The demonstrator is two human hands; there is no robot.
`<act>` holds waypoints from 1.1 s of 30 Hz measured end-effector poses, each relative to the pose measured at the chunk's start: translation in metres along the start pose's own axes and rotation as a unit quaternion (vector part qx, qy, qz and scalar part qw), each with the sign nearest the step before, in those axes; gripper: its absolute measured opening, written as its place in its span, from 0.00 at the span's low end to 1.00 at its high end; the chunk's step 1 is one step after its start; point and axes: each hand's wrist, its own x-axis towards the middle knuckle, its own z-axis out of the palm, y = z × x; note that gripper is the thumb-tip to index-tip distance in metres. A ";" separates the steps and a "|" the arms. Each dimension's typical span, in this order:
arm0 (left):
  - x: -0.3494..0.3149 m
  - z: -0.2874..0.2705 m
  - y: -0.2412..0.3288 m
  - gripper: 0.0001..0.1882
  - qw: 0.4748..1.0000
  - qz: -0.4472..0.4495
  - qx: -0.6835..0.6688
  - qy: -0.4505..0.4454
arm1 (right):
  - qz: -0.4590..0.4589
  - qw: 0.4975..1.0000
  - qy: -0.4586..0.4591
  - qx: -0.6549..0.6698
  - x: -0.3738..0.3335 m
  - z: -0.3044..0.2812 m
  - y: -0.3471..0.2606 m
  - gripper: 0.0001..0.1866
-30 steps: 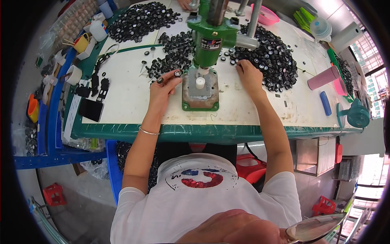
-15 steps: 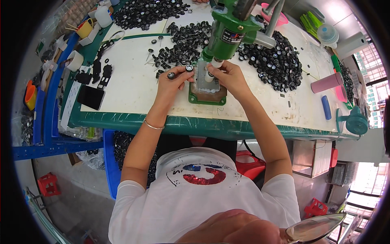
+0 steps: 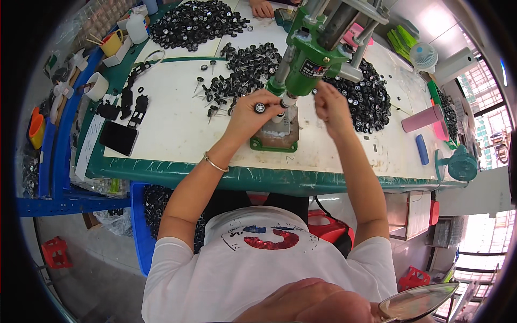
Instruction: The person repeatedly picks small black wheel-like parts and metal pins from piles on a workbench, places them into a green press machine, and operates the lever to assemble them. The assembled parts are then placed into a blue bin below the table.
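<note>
My left hand (image 3: 249, 116) is closed around a small black toy wheel (image 3: 259, 108) with a silver spoked hub. Its fingertips reach to the white tip (image 3: 289, 99) of the green bench press (image 3: 309, 70), where another dark wheel (image 3: 283, 103) shows at the fingers. Whether an axle joins these two is hidden. Below the tip, a pale round post (image 3: 278, 117) stands on the press base (image 3: 273, 144). To the right of the press, my right hand (image 3: 332, 106) is raised with its fingers curled in; what they hold, if anything, cannot be made out.
Wheels on axles (image 3: 245, 70) lie heaped behind the press. Loose wheels form a pile (image 3: 371, 99) at right and another (image 3: 196, 24) at far left. A phone (image 3: 118, 138), a pink cylinder (image 3: 421, 118) and a teal fan (image 3: 462, 163) stand about. Another person's hand (image 3: 262, 8) rests at the back.
My right hand has left the press post and moved right, its fingers curling. My left hand has moved right, bringing the wheels up to the press tip. The other person's hand shows more.
</note>
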 end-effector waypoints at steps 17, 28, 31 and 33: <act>0.009 0.010 -0.007 0.07 0.993 -0.013 -0.114 -0.007 | -0.234 0.957 -0.124 0.115 0.105 0.016 -0.215 0.12; 0.007 0.009 -0.006 0.07 0.995 -0.032 -0.092 -0.014 | -0.309 0.903 -0.175 0.243 0.037 0.019 -0.204 0.13; 0.006 0.008 -0.008 0.07 0.996 -0.028 -0.082 -0.010 | -0.505 0.863 -0.014 0.006 0.000 0.050 -0.194 0.14; 0.006 0.009 -0.008 0.07 0.996 -0.031 -0.083 -0.012 | -0.547 0.834 -0.065 -0.009 0.005 0.043 -0.193 0.14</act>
